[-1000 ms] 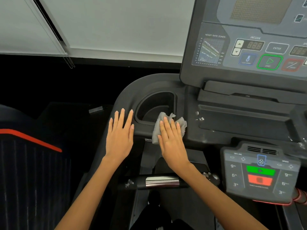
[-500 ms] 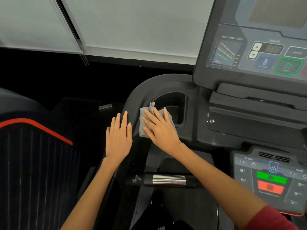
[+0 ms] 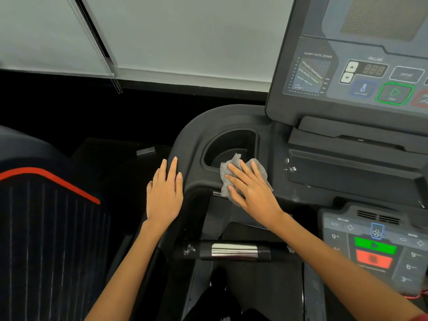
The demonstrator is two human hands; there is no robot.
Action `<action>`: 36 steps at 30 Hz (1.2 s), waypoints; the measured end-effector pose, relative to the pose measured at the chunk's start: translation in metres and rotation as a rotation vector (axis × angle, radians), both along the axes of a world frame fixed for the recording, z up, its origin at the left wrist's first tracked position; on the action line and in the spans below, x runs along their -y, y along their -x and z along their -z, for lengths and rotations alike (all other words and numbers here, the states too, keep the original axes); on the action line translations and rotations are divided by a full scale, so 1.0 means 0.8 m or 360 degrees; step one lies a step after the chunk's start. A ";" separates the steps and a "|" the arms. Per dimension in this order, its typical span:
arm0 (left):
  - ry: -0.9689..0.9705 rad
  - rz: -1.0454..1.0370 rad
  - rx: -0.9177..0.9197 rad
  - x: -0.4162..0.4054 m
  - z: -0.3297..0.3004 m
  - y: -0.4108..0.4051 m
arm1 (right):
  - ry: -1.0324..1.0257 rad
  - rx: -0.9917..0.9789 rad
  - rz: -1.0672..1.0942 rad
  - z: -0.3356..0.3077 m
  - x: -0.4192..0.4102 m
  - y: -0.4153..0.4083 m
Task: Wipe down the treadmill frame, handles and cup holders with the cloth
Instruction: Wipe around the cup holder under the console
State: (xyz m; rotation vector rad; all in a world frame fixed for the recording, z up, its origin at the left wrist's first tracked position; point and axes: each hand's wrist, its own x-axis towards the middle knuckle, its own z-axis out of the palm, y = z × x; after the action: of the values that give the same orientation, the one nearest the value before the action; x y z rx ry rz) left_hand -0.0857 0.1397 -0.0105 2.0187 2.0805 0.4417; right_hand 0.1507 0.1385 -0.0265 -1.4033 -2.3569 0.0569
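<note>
The black treadmill frame [image 3: 196, 126] curves around a D-shaped cup holder [image 3: 229, 147] left of the console. A crumpled grey cloth [image 3: 234, 165] lies on the holder's near rim. My right hand [image 3: 251, 188] presses flat on the cloth with straight, spread fingers. Flat against the frame's outer left edge rests my left hand [image 3: 165, 195], fingers straight and holding nothing. A black handle with a chrome sensor band [image 3: 234, 250] runs crosswise below both hands.
The display console [image 3: 361, 75] rises at upper right. A lower keypad [image 3: 375, 246] with green and red buttons sits at right. Another machine with a red stripe [image 3: 46, 179] stands at left. White blinds [image 3: 162, 38] hang behind.
My right hand has slid the cloth rightward from the left rim of the cup holder to its near rim. My left hand stays on the frame's edge.
</note>
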 end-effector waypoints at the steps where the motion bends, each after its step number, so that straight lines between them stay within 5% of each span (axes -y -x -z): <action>1: -0.0006 -0.0001 -0.0011 0.001 0.000 0.000 | 0.0010 -0.0022 0.0018 0.003 0.001 0.004; 13: -0.0004 -0.0011 -0.0034 0.008 -0.001 0.003 | 0.0010 0.0097 0.0014 -0.003 -0.027 0.084; 19: -0.0004 -0.0015 -0.0079 0.009 -0.002 0.000 | -0.0319 0.0450 -0.0041 -0.004 -0.020 0.073; 29: 0.0011 -0.0013 -0.0058 0.009 -0.001 0.002 | 0.0135 0.0906 0.0167 -0.029 -0.054 0.122; 32: -0.0010 -0.0004 -0.0040 0.010 0.000 0.004 | 0.0229 0.0858 0.0240 -0.037 -0.079 0.124; 36: -0.0050 -0.0006 0.0002 0.008 0.000 0.004 | 0.0380 0.0420 0.0415 -0.022 -0.108 0.115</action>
State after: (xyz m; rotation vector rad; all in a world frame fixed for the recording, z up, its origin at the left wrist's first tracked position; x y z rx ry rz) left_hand -0.0889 0.1330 -0.0103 2.0321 2.0897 0.4790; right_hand 0.0584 0.2253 -0.0085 -1.9296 -2.4116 0.0876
